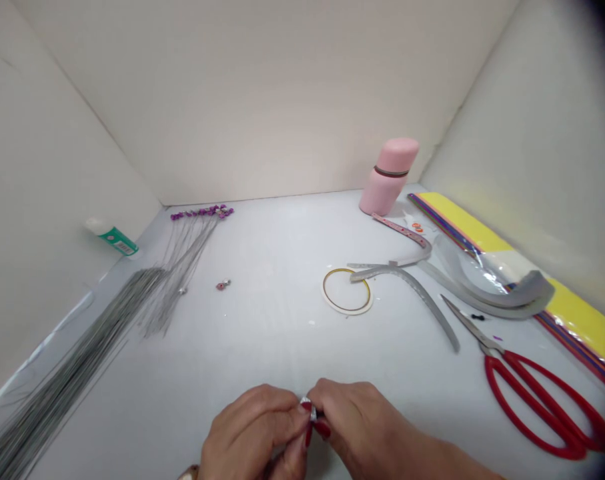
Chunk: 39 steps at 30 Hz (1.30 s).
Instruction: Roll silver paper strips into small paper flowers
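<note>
- Watching from far away, I see the left hand (249,433) and the right hand (367,420) close together over the near part of the white table (282,327).
- Both hands are curled in, with the fingertips pressed together.
- Together they pinch a tiny shiny silver piece (308,403), right between them at the near middle of the table. The fingers hide most of it, so I cannot tell just what it is.
- To do this well, I would keep a firm, steady pinch and make only small, slow moves, since a thing this tiny can slip away fast.
- I would also keep it tipped up where I can see it.
- Off to the near right lie red-handled scissors (489,383), well apart from the hands.
- At the middle right are a roll of tape (347,291) and bent grey strips (407,287).
- At the far right stand a pink bottle (388,177) and a pack of yellow paper (482,233).
- At the left lie a big bunch of thin wires (77,340) and purple flowers on wire stems (202,213).
- Near those flowers sits a small pink bead (223,285).
</note>
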### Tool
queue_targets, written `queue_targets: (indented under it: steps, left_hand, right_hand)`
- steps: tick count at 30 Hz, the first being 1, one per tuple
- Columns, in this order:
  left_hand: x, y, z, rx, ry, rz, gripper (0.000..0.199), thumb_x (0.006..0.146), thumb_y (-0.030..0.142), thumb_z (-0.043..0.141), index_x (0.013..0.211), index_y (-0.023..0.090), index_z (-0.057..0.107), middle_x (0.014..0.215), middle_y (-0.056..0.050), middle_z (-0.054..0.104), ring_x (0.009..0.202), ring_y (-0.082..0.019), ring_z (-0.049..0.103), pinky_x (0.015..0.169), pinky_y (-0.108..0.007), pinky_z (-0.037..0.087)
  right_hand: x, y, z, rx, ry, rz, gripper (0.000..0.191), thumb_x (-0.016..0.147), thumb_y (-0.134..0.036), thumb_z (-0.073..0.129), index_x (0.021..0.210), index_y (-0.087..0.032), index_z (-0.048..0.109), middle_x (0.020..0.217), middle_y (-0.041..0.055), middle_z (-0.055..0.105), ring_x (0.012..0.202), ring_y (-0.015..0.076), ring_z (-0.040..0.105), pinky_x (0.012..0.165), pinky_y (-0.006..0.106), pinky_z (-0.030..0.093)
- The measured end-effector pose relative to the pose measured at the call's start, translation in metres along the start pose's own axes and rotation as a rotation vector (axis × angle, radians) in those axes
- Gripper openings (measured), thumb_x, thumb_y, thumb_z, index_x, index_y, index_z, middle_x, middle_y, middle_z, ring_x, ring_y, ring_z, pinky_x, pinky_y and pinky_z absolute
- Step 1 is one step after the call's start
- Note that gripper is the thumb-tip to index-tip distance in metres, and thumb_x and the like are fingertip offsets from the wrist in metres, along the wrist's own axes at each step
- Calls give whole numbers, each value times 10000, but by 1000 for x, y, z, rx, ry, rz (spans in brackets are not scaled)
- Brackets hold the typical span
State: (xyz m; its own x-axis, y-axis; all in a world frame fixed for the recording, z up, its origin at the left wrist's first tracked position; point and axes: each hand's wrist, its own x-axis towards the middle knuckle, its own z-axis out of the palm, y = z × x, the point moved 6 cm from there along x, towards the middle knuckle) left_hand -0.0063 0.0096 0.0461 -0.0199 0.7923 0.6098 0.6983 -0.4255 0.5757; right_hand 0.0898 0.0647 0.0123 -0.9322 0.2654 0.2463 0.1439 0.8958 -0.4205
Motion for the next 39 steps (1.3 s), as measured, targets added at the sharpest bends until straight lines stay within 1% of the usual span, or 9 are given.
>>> queue_targets:
  steps: [10,14,17,21,23,25,30,34,39]
  left_hand:
    - [-2,-1,1,44,-17,9,157,683,-4,565,776,118,599,631,-82,663,553,-128,614,499,-197,521]
    - [-9,-11,6,-37,-12,-67,232,671,-24,562,842,129,595,698,-78,660,625,-137,620,553,-208,523]
    - [-11,-22,10,-209,3,-225,222,700,-5,547,833,167,594,711,-46,651,635,-128,622,569,-202,513]
    - [-14,-30,19,-437,-39,-454,134,762,69,529,793,181,595,693,-27,629,610,-130,614,565,-218,506]
    - [-17,-34,21,-499,-7,-541,107,777,102,534,813,184,592,674,-16,626,586,-123,610,541,-201,497]
    - [-19,-36,22,-509,30,-578,102,780,121,546,834,190,598,673,-9,629,578,-118,608,533,-188,492]
    - [-15,-33,13,-345,65,-461,179,752,71,562,843,200,648,837,-34,653,746,-133,632,653,-181,498]
    - [-15,-29,8,-234,48,-370,240,721,29,587,876,205,639,811,-16,675,723,-114,641,647,-154,502]
    - [-24,-29,10,-88,114,-332,157,772,120,557,874,200,646,815,-49,686,721,-136,647,648,-186,519]
  right_hand:
    - [0,-4,0,-52,173,-13,235,829,-93,251,709,-188,429,541,-6,534,436,124,491,455,230,320]
    - [2,-1,0,26,124,40,287,865,-104,226,722,-178,463,573,18,563,470,137,514,475,233,345]
    - [4,9,7,417,-36,248,284,900,-259,263,713,-178,460,576,12,549,489,130,515,466,218,366]
    - [3,16,20,1059,-95,486,346,899,-410,274,670,-188,408,492,-52,412,431,93,476,443,189,381]
    - [3,17,25,1228,-95,541,354,874,-461,327,663,-185,396,489,-69,376,393,75,446,414,179,362]
    - [3,19,27,1287,-79,574,370,853,-493,363,661,-179,400,491,-71,381,381,64,434,398,169,339]
    - [2,19,27,1308,-67,620,393,841,-520,371,662,-172,410,486,-66,406,401,64,449,427,172,330]
    - [1,19,26,1276,-36,616,384,848,-509,370,677,-170,429,488,-60,413,422,75,462,453,188,353]
    - [2,19,25,1215,5,592,389,855,-508,350,683,-170,437,498,-51,422,444,86,479,463,194,375]
